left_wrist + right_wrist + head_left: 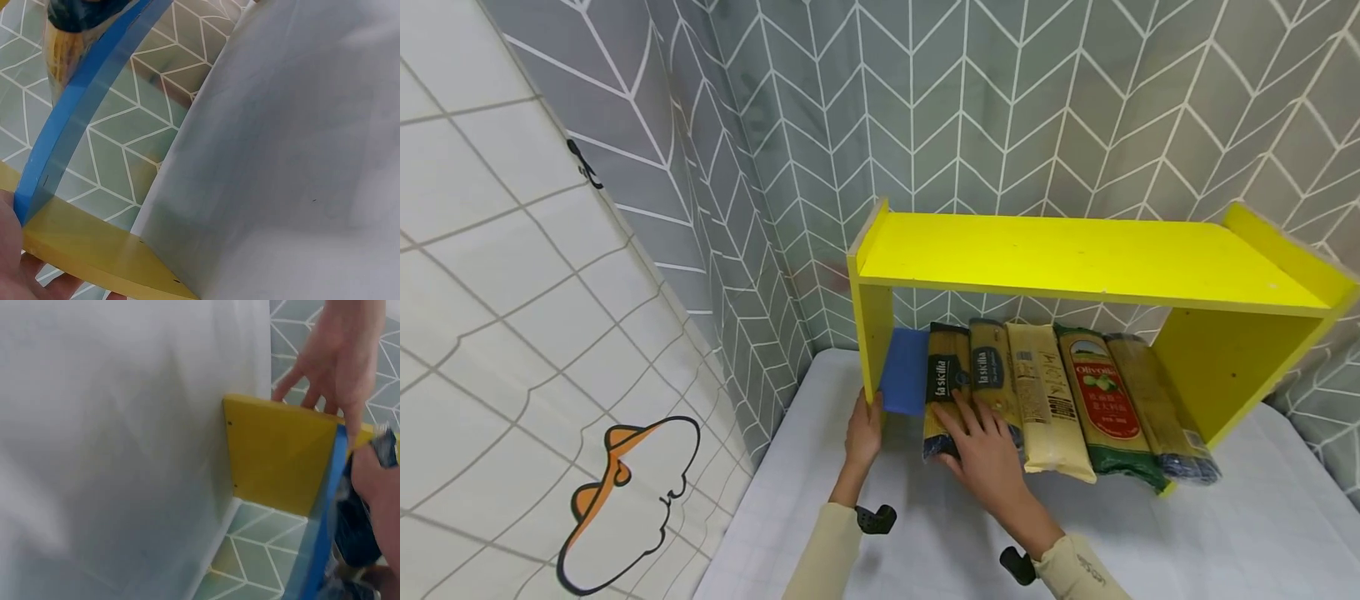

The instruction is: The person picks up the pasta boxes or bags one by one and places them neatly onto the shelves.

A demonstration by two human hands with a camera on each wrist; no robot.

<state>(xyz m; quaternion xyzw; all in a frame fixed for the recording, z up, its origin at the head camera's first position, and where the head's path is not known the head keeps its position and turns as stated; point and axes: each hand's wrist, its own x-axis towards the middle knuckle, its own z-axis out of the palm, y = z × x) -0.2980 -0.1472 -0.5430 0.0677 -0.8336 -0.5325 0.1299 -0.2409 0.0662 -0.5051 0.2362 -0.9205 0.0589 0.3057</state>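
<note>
My left hand (863,433) grips the front edge of the left side panel of a yellow shelf unit (1060,254). In the left wrist view its thumb lies by the end of the blue board (69,119), with the other fingers outside the panel. My right hand (988,454) rests with spread fingers on two spaghetti packs, a dark-labelled La Sicilia pack (946,379) and its neighbour (988,358). To their right lie a cream pasta pack (1048,408), a green-and-red Olivoilà pack (1101,392) and a clear spaghetti pack (1157,400).
The unit stands on a white-covered table (940,542). Behind hangs a grey-green chevron curtain (985,117). White tiled wall (490,333) with a cartoon outline is at the left. Part of the blue board (904,371) shows left of the packs.
</note>
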